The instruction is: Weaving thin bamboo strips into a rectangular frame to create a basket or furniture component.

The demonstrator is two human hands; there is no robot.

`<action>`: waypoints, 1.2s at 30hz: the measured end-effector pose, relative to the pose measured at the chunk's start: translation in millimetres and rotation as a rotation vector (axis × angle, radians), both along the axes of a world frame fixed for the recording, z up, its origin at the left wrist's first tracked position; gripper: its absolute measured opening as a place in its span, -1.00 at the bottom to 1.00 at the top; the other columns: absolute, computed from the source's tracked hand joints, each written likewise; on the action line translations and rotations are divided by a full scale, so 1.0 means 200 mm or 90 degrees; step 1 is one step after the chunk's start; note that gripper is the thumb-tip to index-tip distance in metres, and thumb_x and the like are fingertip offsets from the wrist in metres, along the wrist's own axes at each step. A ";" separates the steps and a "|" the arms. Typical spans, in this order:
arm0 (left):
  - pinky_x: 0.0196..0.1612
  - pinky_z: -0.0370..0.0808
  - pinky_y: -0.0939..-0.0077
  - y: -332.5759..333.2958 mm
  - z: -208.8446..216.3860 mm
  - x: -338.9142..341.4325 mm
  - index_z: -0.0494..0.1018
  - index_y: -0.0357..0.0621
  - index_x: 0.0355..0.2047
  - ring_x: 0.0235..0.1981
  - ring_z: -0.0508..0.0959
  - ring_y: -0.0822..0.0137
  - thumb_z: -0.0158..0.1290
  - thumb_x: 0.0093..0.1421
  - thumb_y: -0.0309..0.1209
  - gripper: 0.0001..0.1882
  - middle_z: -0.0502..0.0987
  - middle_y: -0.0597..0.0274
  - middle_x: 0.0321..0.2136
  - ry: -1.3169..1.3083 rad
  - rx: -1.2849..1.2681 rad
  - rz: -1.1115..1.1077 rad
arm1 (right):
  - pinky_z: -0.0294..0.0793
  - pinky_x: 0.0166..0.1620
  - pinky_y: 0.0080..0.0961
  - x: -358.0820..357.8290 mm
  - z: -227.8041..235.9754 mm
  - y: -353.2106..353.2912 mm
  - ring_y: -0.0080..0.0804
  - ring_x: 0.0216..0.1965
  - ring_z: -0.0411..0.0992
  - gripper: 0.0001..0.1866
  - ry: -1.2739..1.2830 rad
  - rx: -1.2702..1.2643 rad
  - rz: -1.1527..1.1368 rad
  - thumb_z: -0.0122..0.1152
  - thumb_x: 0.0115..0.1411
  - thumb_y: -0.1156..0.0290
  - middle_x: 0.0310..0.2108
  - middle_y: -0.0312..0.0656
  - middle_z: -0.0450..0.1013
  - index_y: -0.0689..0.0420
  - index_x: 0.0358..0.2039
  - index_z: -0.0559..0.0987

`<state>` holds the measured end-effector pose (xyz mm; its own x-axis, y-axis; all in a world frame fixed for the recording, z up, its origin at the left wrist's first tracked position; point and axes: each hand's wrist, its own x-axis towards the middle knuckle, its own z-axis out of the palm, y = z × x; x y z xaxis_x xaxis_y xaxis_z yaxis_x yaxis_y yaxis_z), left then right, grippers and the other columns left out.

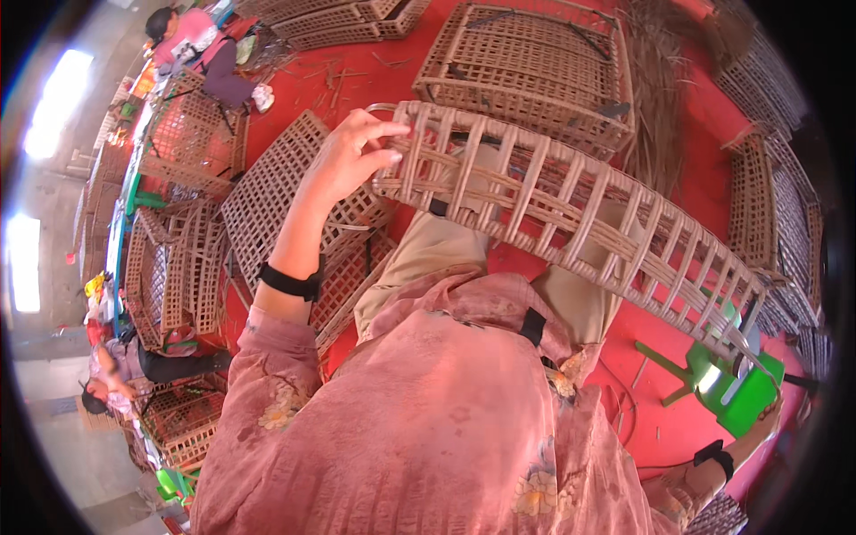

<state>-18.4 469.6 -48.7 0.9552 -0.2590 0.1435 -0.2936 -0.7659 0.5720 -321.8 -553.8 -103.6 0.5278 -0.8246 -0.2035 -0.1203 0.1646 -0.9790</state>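
Observation:
A long wicker basket (571,207) with an open-lattice side slants across in front of my legs, from upper left to lower right. At its upper left end is my left hand (349,153), thumb and forefinger curled over the end upright. My right hand (767,421) is low at the far right, beside a green plastic stool (744,392), and partly lost in the dark rim. A thin weaving strand (758,361) runs from the basket's right end to that hand. The right fingers look closed round the strand, though they show only small.
A large woven basket (526,76) stands just beyond, beside a bundle of loose strands (658,89). More lattice pieces (276,192) lean at my left, and stacked baskets (749,201) line the right. Two people (198,45) sit among baskets at left. Scraps litter the red floor (374,76).

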 end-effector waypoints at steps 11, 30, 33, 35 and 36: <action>0.09 0.50 0.27 0.09 -0.22 0.11 0.54 -0.23 -0.10 0.17 0.43 0.04 0.15 0.12 -0.62 -0.70 0.36 0.05 0.20 -0.235 0.030 -0.026 | 0.10 -0.71 -0.65 0.03 0.03 0.22 -0.69 -0.69 0.25 -0.75 0.129 -0.310 -0.253 0.43 0.18 0.17 -0.63 -0.45 0.36 0.08 -0.38 0.65; -0.01 0.42 0.17 -0.65 0.02 -0.25 0.53 -0.18 -0.14 -0.10 0.50 0.03 0.16 0.22 -0.44 -0.79 0.52 0.06 -0.15 -0.215 0.121 -0.122 | 0.09 -0.68 -0.68 0.34 0.01 0.65 -0.66 -0.72 0.20 -0.77 0.085 -0.192 -0.334 0.34 0.26 0.30 -0.64 -0.41 0.37 0.15 -0.47 0.58; -0.08 0.45 0.21 -0.68 0.04 -0.26 0.53 -0.20 -0.21 -0.16 0.52 0.03 0.24 0.11 -0.47 -0.77 0.54 0.09 -0.26 -0.254 0.096 -0.161 | 0.09 -0.69 -0.66 0.09 -0.34 0.49 -0.64 -0.72 0.20 -0.77 0.003 -0.136 -0.283 0.35 0.25 0.34 -0.65 -0.39 0.36 0.10 -0.51 0.54; -0.10 0.46 0.22 -0.70 0.04 -0.28 0.54 -0.20 -0.23 -0.18 0.52 0.04 0.24 0.10 -0.48 -0.78 0.54 0.09 -0.27 -0.198 0.080 -0.163 | 0.16 -0.68 -0.64 -0.08 -0.52 0.39 -0.60 -0.72 0.23 -0.79 0.084 -0.112 -0.324 0.32 0.27 0.33 -0.62 -0.35 0.39 0.14 -0.45 0.55; -0.12 0.46 0.23 -0.68 0.05 -0.31 0.54 -0.20 -0.24 -0.19 0.52 0.05 0.25 0.09 -0.49 -0.79 0.54 0.08 -0.27 -0.155 0.060 -0.165 | 0.25 -0.66 -0.61 -0.06 -0.63 0.43 -0.55 -0.73 0.25 -0.77 0.068 -0.106 -0.321 0.29 0.29 0.30 -0.61 -0.34 0.41 0.17 -0.42 0.55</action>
<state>-79.7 333.4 -39.2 0.7968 -0.5105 0.3232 -0.6037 -0.6943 0.3917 -333.9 -467.2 -228.8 0.0410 -0.9960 -0.0792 -0.1670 0.0713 -0.9834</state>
